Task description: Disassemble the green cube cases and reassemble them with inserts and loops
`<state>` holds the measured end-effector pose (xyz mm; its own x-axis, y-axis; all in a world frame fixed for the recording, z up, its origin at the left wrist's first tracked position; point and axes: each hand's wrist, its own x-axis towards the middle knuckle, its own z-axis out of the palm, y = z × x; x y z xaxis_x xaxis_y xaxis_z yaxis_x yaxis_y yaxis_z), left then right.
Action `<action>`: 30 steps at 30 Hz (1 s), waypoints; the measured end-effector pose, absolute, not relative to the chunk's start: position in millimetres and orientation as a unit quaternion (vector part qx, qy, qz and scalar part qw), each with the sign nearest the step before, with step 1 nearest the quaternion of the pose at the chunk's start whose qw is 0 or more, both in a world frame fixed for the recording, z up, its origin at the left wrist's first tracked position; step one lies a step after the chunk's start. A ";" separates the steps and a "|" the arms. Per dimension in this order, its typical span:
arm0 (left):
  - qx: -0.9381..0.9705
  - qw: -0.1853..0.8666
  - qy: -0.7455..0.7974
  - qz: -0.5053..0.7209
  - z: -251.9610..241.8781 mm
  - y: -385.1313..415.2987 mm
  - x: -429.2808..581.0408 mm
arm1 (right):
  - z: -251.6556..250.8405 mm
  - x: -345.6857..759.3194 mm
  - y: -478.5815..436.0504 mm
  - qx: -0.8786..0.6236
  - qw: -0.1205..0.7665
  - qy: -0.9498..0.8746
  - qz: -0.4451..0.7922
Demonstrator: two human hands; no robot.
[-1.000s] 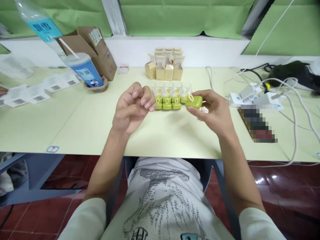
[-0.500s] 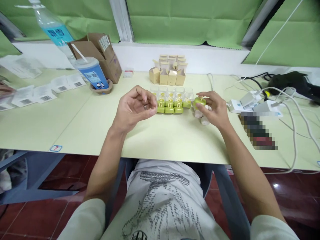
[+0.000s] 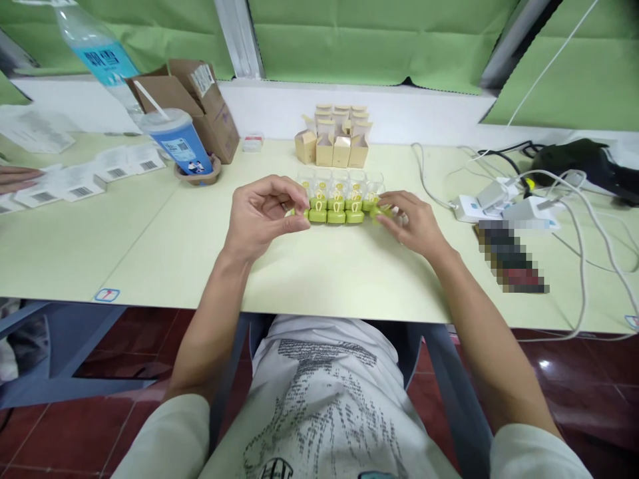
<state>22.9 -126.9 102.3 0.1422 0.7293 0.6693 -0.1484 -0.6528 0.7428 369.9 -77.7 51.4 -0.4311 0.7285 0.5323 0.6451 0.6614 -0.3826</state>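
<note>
Several small clear containers with green bases and looped cords point(image 3: 336, 207) stand in close rows on the table. My right hand point(image 3: 412, 223) is closed on a green-and-clear container point(image 3: 382, 213) at the right end of the front row. Its fingers partly hide it, and it is blurred. At the left end of the rows is my left hand point(image 3: 267, 216), fingers curled and thumb apart, with a gap between the tips. A green container partly shows behind those fingers; whether they touch it I cannot tell.
Small open cardboard boxes point(image 3: 333, 150) stand against the wall. At left are a blue cup point(image 3: 182, 150), a brown carton point(image 3: 219, 120), a large bottle point(image 3: 104, 56) and white boxes point(image 3: 82, 186) near another person's hand point(image 3: 17, 178). Power strips point(image 3: 474, 209) and cables lie right.
My right hand has moved left with the green container, bringing it against the row's end. Pale round pieces below that hand no longer show clearly. My left hand stays nearly in place.
</note>
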 end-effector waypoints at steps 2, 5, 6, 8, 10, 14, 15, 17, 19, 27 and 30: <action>0.667 0.352 0.205 0.624 101.3 -124.5 23.2 | 53.7 370.1 -79.3 -0.427 0.354 -0.831 0.049; 0.664 0.349 0.174 0.638 102.3 -124.1 25.6 | 53.5 369.4 -79.2 -0.451 0.375 -0.808 0.050; 0.663 0.346 0.166 0.643 103.0 -125.0 26.5 | 52.7 369.0 -78.6 -0.457 0.381 -0.802 0.054; 0.658 0.339 0.168 0.651 104.4 -128.2 27.7 | 51.1 367.9 -76.9 -0.465 0.381 -0.797 0.057; 0.653 0.333 0.197 0.652 104.7 -132.6 28.0 | 49.7 366.7 -75.0 -0.473 0.372 -0.797 0.053; 0.650 0.328 0.240 0.642 101.1 -136.9 28.2 | 46.3 366.9 -71.4 -0.469 0.358 -0.806 0.053; 0.650 0.328 0.238 0.642 99.8 -136.2 28.5 | 45.1 367.9 -70.8 -0.464 0.357 -0.809 0.054; 0.647 0.327 0.229 0.649 97.5 -133.3 29.5 | 42.9 370.8 -69.9 -0.455 0.356 -0.815 0.055; 0.641 0.321 0.219 0.662 96.3 -130.5 30.0 | 41.6 373.5 -69.7 -0.450 0.347 -0.821 0.055; 0.640 0.333 0.248 0.646 100.4 -132.6 30.7 | 44.7 366.4 -70.1 -0.458 0.222 -0.860 -0.034; 0.648 0.311 0.250 0.648 100.1 -130.3 33.6 | 44.6 362.5 -69.2 -0.452 0.209 -0.865 -0.054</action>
<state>33.6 -130.3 100.1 0.0345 0.7279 0.6848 -0.0789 -0.6811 0.7279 362.5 -69.2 44.6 -0.5033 0.7605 0.4104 0.8057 0.5846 -0.0954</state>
